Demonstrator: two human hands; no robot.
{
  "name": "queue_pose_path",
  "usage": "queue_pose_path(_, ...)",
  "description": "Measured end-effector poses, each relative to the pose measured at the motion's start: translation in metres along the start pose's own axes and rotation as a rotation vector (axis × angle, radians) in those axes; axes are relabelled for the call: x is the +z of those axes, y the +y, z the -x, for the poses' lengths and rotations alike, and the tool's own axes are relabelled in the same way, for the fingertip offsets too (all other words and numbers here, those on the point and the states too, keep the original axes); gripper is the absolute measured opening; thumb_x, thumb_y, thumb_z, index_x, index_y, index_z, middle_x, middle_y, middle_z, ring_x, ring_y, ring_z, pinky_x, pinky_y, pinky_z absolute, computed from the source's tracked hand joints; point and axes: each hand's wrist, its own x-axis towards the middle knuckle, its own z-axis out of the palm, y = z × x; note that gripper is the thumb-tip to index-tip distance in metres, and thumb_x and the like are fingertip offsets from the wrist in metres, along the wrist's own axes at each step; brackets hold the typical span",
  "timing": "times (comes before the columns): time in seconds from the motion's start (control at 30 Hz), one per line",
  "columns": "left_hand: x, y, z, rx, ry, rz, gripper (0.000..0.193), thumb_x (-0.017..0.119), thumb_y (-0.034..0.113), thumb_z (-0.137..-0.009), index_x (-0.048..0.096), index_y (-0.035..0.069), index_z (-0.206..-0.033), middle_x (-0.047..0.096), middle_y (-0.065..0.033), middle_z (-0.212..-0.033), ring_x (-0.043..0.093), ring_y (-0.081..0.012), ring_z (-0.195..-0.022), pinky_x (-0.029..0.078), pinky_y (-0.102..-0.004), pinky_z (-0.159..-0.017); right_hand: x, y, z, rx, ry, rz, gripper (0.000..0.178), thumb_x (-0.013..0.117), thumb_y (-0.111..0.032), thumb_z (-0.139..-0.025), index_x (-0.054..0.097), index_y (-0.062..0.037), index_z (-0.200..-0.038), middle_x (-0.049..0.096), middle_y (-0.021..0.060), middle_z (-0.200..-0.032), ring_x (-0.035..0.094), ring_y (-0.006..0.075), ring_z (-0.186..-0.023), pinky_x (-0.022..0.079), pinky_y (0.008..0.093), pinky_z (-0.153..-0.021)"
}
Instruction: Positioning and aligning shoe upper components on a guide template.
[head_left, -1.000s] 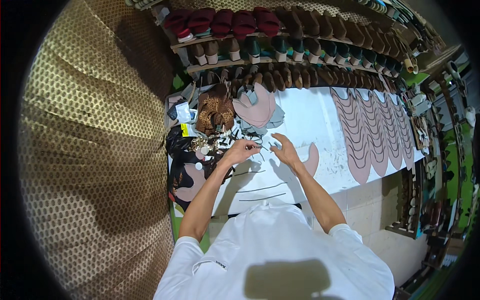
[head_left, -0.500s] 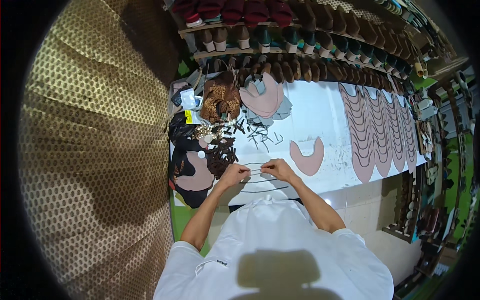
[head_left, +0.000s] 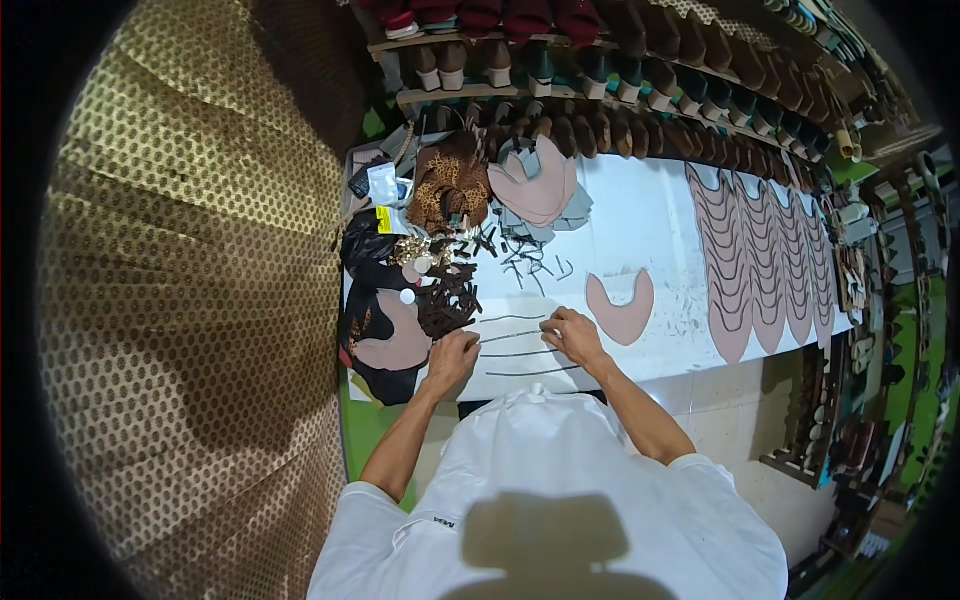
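Four-odd thin dark strips lie crosswise on the white tabletop in front of me, such as the far strip (head_left: 512, 318) and the near strip (head_left: 530, 372). Between my hands runs one thin dark strip (head_left: 510, 337). My left hand (head_left: 454, 360) is closed at its left end, beside a heap of short dark brown pieces (head_left: 448, 305). At the other end, my right hand (head_left: 574, 336) has its fingers pinched together. The fingertips partly hide both ends. Just beyond my right hand lies a pink U-shaped piece (head_left: 621, 308).
Rows of pink pieces edged with dark lines (head_left: 728, 270) cover the table's right part. Stacked pink and grey pieces (head_left: 535, 185), leopard-print material (head_left: 450, 185) and a black bag (head_left: 368, 245) sit at the back left. Shoe racks (head_left: 600, 95) stand behind; a patterned curtain (head_left: 200, 300) hangs left.
My hands have moved apart, the left one leftward and the right one rightward. More of the strip between them shows, and it looks straighter. The view has shifted slightly.
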Motion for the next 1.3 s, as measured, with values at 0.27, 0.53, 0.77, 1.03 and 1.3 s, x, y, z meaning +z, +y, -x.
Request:
queue_pose_path(0.27,0.001,0.005,0.0,0.104,0.007,-0.122,0.017,0.069,0.02,-0.095,0.077,0.006,-0.1,0.07,-0.0138,-0.091,0.069,-0.0384,-0.086,0.054,-0.0491,-0.075,0.007,0.001,-0.005,-0.128,0.061,0.153,0.01,0.075,-0.024,-0.09,0.078,-0.0141,-0.091,0.068,0.0039,-0.099,0.066,0.0265,-0.09,0.052,0.0421,-0.079)
queue_pose_path(0.53,0.004,-0.009,0.008,0.175,0.02,-0.094,0.017,0.069,0.019,-0.096,0.078,0.006,-0.101,0.069,-0.0125,-0.089,0.068,-0.0364,-0.082,0.054,-0.0465,-0.072,0.004,-0.004,0.006,-0.155,0.044,0.121,0.01,0.075,-0.023,-0.09,0.079,-0.0139,-0.089,0.068,0.0019,-0.098,0.064,0.0231,-0.098,0.049,0.0398,-0.088)
queue_pose_path(0.77,0.004,-0.008,0.012,0.174,0.04,-0.034,0.017,0.07,0.016,-0.096,0.077,0.006,-0.107,0.07,-0.0132,-0.09,0.069,-0.0359,-0.082,0.055,-0.0452,-0.071,-0.009,0.008,0.021,-0.078,0.008,-0.014,0.015,0.076,-0.023,-0.089,0.081,-0.0124,-0.099,0.071,0.0017,-0.106,0.064,0.0241,-0.102,0.049,0.0415,-0.092)
queue_pose_path(1.03,0.016,-0.013,0.028,0.15,0.055,0.056,0.018,0.073,0.018,-0.094,0.077,0.007,-0.108,0.069,-0.0121,-0.094,0.069,-0.0356,-0.083,0.055,-0.0447,-0.073,-0.033,0.027,0.061,0.005,0.188,0.011,0.016,0.078,-0.021,-0.087,0.081,-0.0112,-0.1,0.07,0.0057,-0.108,0.063,0.0275,-0.103,0.049,0.0421,-0.09)
queue_pose_path(1.3,0.021,-0.01,0.027,0.166,0.088,-0.022,0.016,0.075,0.02,-0.093,0.077,0.009,-0.104,0.068,-0.0106,-0.092,0.068,-0.0344,-0.081,0.054,-0.0446,-0.071,-0.029,0.036,0.066,-0.006,0.16,0.079,0.014,0.078,-0.019,-0.087,0.081,-0.0099,-0.097,0.068,0.0064,-0.107,0.063,0.0277,-0.101,0.049,0.0425,-0.089)
